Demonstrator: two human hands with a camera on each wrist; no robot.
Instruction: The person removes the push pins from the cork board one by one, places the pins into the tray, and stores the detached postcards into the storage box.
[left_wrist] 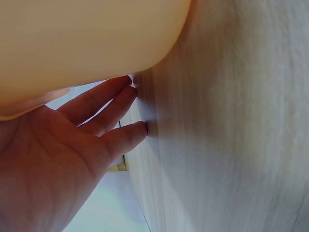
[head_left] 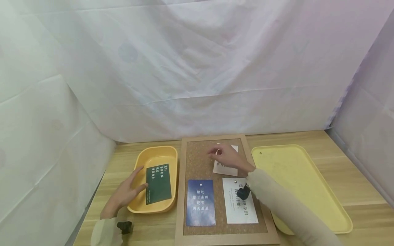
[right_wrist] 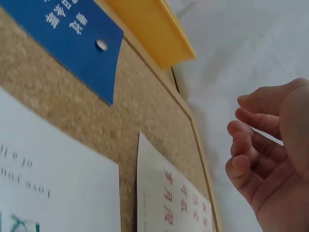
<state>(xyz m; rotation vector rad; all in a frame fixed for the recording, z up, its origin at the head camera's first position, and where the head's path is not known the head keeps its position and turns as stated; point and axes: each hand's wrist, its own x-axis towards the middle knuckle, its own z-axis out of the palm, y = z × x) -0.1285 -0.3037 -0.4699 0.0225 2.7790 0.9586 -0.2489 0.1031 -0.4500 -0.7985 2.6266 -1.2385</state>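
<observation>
My right hand [head_left: 227, 155] hovers over the upper part of a framed corkboard [head_left: 197, 155], with its fingers loosely curled and nothing visible between them. Beneath it lies a white card with red writing [right_wrist: 169, 193], partly hidden by the hand in the head view. Lower on the board are a blue card [head_left: 200, 203] and another white card [head_left: 238, 201], each with a pin near its top edge. At the orange-yellow tray's [head_left: 157, 149] left rim rests my left hand [head_left: 124, 193], its fingers extended, some on the table outside the tray wall. A dark green card [head_left: 158, 184] lies inside that tray.
A pale yellow flat tray [head_left: 295, 177] lies right of the corkboard, under the right forearm, with a small pin [head_left: 261, 153] near its far left corner. White cloth [head_left: 197, 68] hangs behind and at both sides of the wooden table [head_left: 338, 177].
</observation>
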